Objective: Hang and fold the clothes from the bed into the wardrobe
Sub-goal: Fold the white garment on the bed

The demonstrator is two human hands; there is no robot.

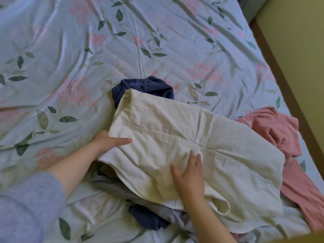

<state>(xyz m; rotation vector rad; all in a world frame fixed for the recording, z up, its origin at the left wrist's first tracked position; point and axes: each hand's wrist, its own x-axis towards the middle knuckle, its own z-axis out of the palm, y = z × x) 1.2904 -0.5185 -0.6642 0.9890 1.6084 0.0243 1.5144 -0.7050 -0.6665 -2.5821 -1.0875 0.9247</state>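
A cream ribbed garment (pixel 219 148) lies spread over a pile of clothes on the bed. My left hand (pixel 108 142) holds its left edge, thumb on top and fingers tucked under the cloth. My right hand (pixel 190 174) lies flat on the cream fabric with fingers straight. A navy garment (pixel 150 85) pokes out behind the cream one, and another navy piece (pixel 145 218) shows below it. A grey garment (pixel 112 185) lies underneath. A pink garment (pixel 284 137) lies crumpled at the right.
The bed wears a pale blue floral sheet (pixel 70 58), wrinkled and wide to the left and back. A brown bed frame edge (pixel 287 88) runs down the right side beside a yellow-green floor. No wardrobe is in view.
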